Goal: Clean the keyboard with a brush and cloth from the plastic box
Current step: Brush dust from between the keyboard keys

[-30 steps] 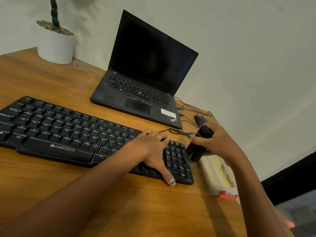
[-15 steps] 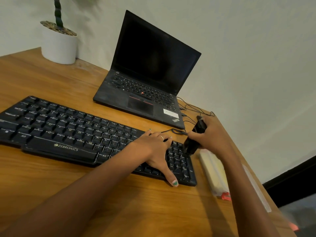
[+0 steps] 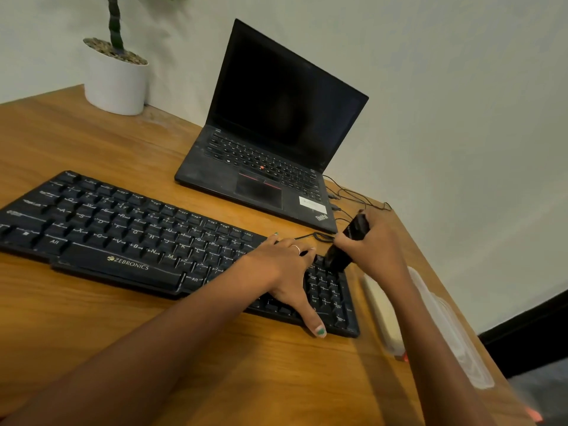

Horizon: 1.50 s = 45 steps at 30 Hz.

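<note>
We judge the cleaning to be in its brushing stage: our right hand (image 3: 373, 252) is clenched round the brush (image 3: 344, 247), whose lower end sits on the keys at the far right corner of the keyboard (image 3: 123, 238), while our left hand (image 3: 284, 272) lies flat with straight fingers just left of that grip, steadying the board. The wide stretch of keys further left looks yet to be brushed, and the cloth stage is still ahead, with the box (image 3: 382, 312) lying open just below the brushing hand, its contents unclear. Readable writing: "ZEBRONICS" under the space bar and "ThinkPad" on the laptop (image 3: 276, 155) beyond the grip.
</note>
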### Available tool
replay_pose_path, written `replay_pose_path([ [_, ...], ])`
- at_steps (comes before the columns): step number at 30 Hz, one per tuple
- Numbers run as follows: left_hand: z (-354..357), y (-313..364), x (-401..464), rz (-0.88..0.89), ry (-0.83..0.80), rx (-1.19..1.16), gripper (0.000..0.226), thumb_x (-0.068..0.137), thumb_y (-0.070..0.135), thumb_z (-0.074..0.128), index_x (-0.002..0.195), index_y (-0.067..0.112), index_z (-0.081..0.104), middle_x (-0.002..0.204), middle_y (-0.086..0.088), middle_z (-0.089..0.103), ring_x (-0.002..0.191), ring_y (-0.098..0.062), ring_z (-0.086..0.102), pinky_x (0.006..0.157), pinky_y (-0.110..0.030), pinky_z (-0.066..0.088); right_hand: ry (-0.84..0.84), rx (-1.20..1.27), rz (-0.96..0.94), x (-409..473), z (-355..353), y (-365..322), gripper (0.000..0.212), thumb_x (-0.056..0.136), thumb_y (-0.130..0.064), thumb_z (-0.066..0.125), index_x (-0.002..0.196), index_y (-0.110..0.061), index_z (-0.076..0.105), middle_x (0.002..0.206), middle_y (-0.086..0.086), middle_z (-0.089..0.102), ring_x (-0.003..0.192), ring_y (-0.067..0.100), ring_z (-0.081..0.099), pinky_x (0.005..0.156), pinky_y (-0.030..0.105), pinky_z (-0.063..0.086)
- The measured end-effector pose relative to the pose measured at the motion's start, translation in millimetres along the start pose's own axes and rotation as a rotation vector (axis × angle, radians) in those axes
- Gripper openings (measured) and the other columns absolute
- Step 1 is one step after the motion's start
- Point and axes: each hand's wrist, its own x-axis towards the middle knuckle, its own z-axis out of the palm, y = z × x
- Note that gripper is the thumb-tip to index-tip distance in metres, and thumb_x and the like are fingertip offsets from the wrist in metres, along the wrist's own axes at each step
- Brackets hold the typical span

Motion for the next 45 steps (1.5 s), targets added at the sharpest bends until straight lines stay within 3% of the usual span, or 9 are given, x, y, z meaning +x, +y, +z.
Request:
replay_pose_path([
  [6, 0.0, -0.6, 0.5, 0.01, 0.013, 0.003, 0.13, 0.062, 0.081, 0.063, 0.154, 0.017, -0.003, 0.163, -0.002, -0.004, 0.148, -0.025, -0.006, 0.119, -0.05, -0.005, 0.093, 0.07, 0.011, -2.9, -3.7, 1.6, 0.027, 0.078, -0.023, 0.071, 0.09, -0.013, 0.048, 0.076, -0.003, 0.052, 0.072, 0.017, 0.055, 0.061, 0.027, 0.052],
  [9, -0.3, -0.2, 0.1, 0.013, 0.008, 0.002, 0.13, 0.062, 0.081, 0.063, 0.154, 0.018, -0.002, 0.163, -0.002, -0.004, 0.148, -0.025, -0.006, 0.119, -0.049, -0.006, -0.052, 0.072, 0.063, -3.3, -10.0, 1.9, 0.028, 0.078, -0.022, 0.072, 0.09, -0.013, 0.048, 0.081, 0.001, 0.056, 0.08, 0.022, 0.061, 0.07, 0.041, 0.057],
  [14, -0.2, -0.3, 0.2, 0.008, 0.009, 0.002, 0.13, 0.062, 0.081, 0.063, 0.154, 0.018, -0.003, 0.163, -0.003, -0.005, 0.148, -0.025, -0.008, 0.119, -0.049, -0.006, 0.057, 0.054, -0.011, -4.8, -3.2, 0.2, 0.027, 0.079, -0.024, 0.07, 0.091, -0.011, 0.049, 0.076, -0.004, 0.053, 0.069, 0.012, 0.053, 0.055, 0.023, 0.047],
  [25, -0.1, 0.5, -0.6, 0.012, 0.005, -0.007, 0.13, 0.063, 0.08, 0.064, 0.154, 0.018, -0.003, 0.162, -0.001, -0.007, 0.148, -0.024, -0.008, 0.119, -0.05, -0.006, -0.144, 0.294, 0.175, 1.3, -18.9, 4.3, 0.028, 0.08, -0.012, 0.071, 0.089, -0.016, 0.045, 0.086, 0.004, 0.055, 0.08, 0.02, 0.063, 0.065, 0.037, 0.059],
  [29, -0.5, 0.4, 0.2, 0.015, 0.014, -0.002, 0.13, 0.062, 0.081, 0.064, 0.154, 0.017, -0.003, 0.162, -0.002, -0.006, 0.148, -0.024, -0.007, 0.119, -0.05, -0.005, -0.027, 0.171, 0.071, -0.7, -12.5, 5.4, 0.027, 0.077, -0.021, 0.073, 0.085, -0.018, 0.048, 0.083, 0.002, 0.056, 0.083, 0.023, 0.061, 0.072, 0.044, 0.057],
  [33, -0.3, 0.3, -0.4, 0.015, 0.018, -0.006, 0.129, 0.063, 0.08, 0.064, 0.155, 0.017, -0.002, 0.163, -0.001, -0.005, 0.148, -0.024, -0.007, 0.119, -0.049, -0.006, -0.167, 0.198, 0.155, 2.6, -20.0, 0.1, 0.029, 0.079, -0.018, 0.072, 0.094, -0.011, 0.048, 0.087, 0.005, 0.058, 0.081, 0.022, 0.065, 0.065, 0.037, 0.059],
  [37, 0.1, 0.2, 0.0, 0.012, 0.019, -0.006, 0.13, 0.062, 0.081, 0.064, 0.155, 0.017, -0.002, 0.163, 0.0, -0.006, 0.148, -0.023, -0.008, 0.119, -0.048, -0.007, 0.025, 0.066, 0.077, -4.1, -5.6, 1.0, 0.03, 0.078, -0.023, 0.071, 0.092, -0.013, 0.047, 0.079, -0.002, 0.053, 0.081, 0.023, 0.06, 0.07, 0.042, 0.057],
  [41, 0.2, 0.6, -0.3, 0.016, 0.013, -0.005, 0.129, 0.063, 0.081, 0.063, 0.155, 0.017, -0.002, 0.162, 0.0, -0.006, 0.148, -0.023, -0.008, 0.119, -0.048, -0.007, -0.161, 0.131, 0.158, 5.0, -18.5, -2.2, 0.031, 0.078, -0.02, 0.072, 0.098, -0.012, 0.049, 0.086, 0.004, 0.058, 0.078, 0.018, 0.063, 0.06, 0.03, 0.057],
  [45, 0.2, 0.2, 0.8, 0.009, 0.016, -0.002, 0.13, 0.062, 0.081, 0.063, 0.155, 0.017, -0.001, 0.163, -0.001, -0.005, 0.148, -0.024, -0.007, 0.119, -0.049, -0.006, -0.036, 0.002, 0.019, 0.4, -7.7, -2.4, 0.029, 0.078, -0.023, 0.071, 0.092, -0.011, 0.049, 0.077, -0.001, 0.055, 0.071, 0.015, 0.055, 0.055, 0.024, 0.047],
])
